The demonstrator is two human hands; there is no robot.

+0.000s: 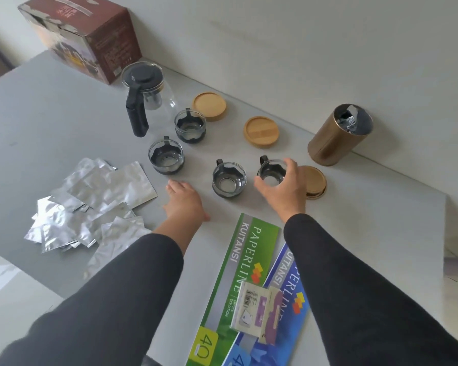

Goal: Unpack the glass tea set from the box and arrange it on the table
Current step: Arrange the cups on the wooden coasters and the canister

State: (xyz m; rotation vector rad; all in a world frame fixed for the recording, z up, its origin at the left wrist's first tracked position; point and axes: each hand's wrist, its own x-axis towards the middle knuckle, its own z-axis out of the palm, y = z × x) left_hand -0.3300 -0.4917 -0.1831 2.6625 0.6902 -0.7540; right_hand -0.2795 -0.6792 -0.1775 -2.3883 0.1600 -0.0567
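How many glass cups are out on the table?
4: one beside the teapot at, one nearer at, one mid-table at, one under the right hand at. None seem hidden.

A single head-worn wide-angle camera looks forward and steeply down from above the near edge of the grey surface (50, 133), close over both forearms, facing the white wall (328, 48) behind; straight edges bow outward.

Bare table (50, 122) left of the teapot (147, 99) is free; cups (229, 180), coasters (261, 132), tin (336, 138) and foil packets (90, 204) crowd the rest
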